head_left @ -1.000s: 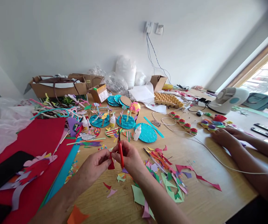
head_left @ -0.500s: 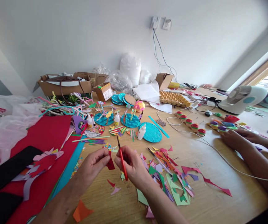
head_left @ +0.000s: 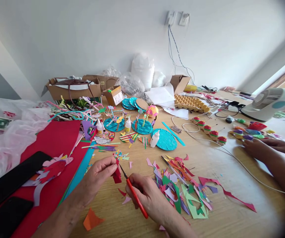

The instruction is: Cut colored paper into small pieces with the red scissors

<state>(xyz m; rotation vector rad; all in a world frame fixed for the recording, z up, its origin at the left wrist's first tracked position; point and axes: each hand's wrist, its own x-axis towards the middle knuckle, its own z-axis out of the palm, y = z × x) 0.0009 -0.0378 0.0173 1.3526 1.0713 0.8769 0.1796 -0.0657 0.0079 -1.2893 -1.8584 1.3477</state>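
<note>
Between thumb and fingers, my left hand [head_left: 104, 173] pinches a small strip of red paper [head_left: 117, 175]. My right hand [head_left: 144, 191] grips red-handled scissors [head_left: 135, 195], whose dark blades point up and left to the edge of that strip. Whether the blades touch the paper I cannot tell. Below the hands lie an orange paper scrap [head_left: 92, 219] and small red and pink bits. Right of my right hand spreads a heap of coloured paper scraps [head_left: 174, 185], with a second pair of scissors [head_left: 173, 170] lying on it.
Blue discs [head_left: 166, 139] and white glue bottles [head_left: 154, 138] stand beyond my hands. Red paper sheets [head_left: 58, 142] and two black phone-like slabs [head_left: 16, 178] lie left. At right are another person's hands [head_left: 263, 152], a white cable [head_left: 233, 158] and a fan [head_left: 268, 104].
The scissors have swung from nearly upright to leaning left, their tips now by the red strip. My right hand has shifted slightly right and down. The whole view has turned a little left.
</note>
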